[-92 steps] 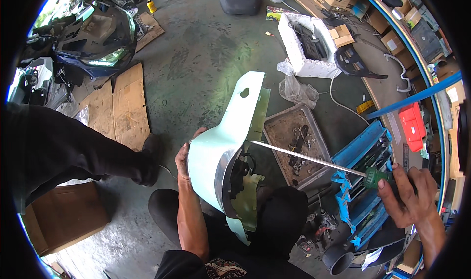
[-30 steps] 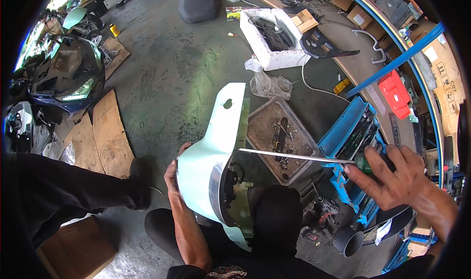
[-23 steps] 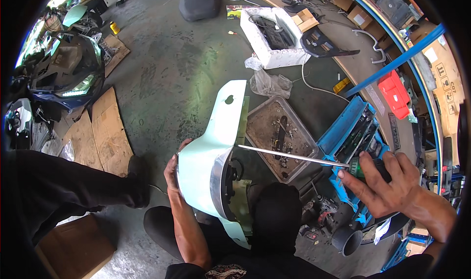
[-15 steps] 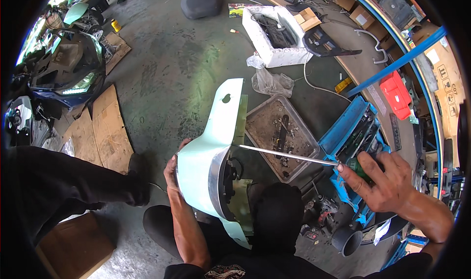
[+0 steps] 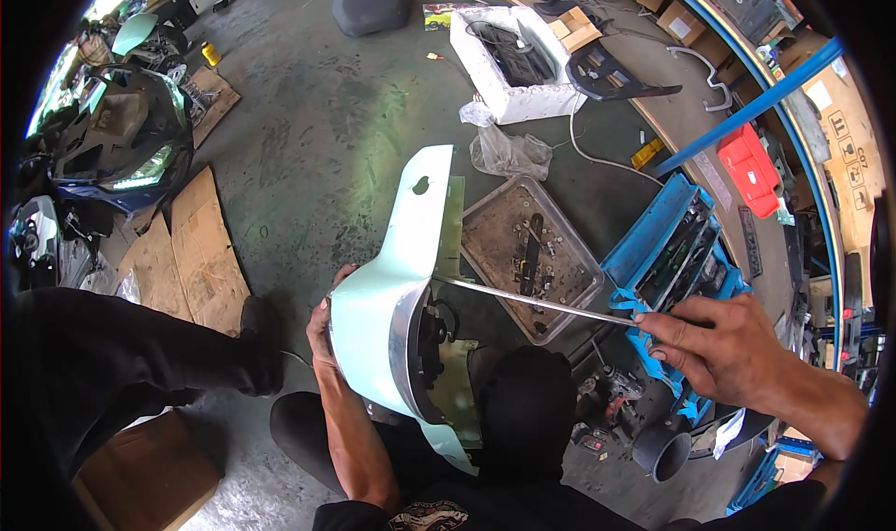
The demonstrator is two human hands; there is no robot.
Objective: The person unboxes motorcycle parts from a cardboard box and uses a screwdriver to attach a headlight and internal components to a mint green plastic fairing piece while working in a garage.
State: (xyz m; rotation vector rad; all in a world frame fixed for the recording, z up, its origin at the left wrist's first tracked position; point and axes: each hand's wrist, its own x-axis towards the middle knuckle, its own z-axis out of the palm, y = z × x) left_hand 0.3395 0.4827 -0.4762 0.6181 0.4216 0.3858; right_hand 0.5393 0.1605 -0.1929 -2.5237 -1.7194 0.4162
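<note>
A pale mint-green body panel [image 5: 378, 307], curved like a motorcycle's headlight cover, stands tilted in front of me. Its inner side has dark fittings and a shiny metal rim. My left hand [image 5: 322, 330] is closed on the panel's left side, with some fingers hidden behind it. In my right hand [image 5: 714, 349] is a long screwdriver [image 5: 551, 303], its handle covered by my curled fingers. The metal shaft slants left to the panel's inner edge below the upper arm, where I cannot make out the tip.
Right of the panel lies a plastic tray [image 5: 583, 237] with small hardware, beside a blue toolbox [image 5: 644, 228]. A cordless drill [image 5: 623, 386] and a dark cup [image 5: 661, 454] sit near my right forearm. A foam box [image 5: 471, 60] stands farther off; another person's leg [image 5: 159, 340] extends at left.
My right fingers have curled in around the screwdriver's green handle, which showed before and is now hidden. My left hand keeps its hold, and the whole view has shifted slightly.
</note>
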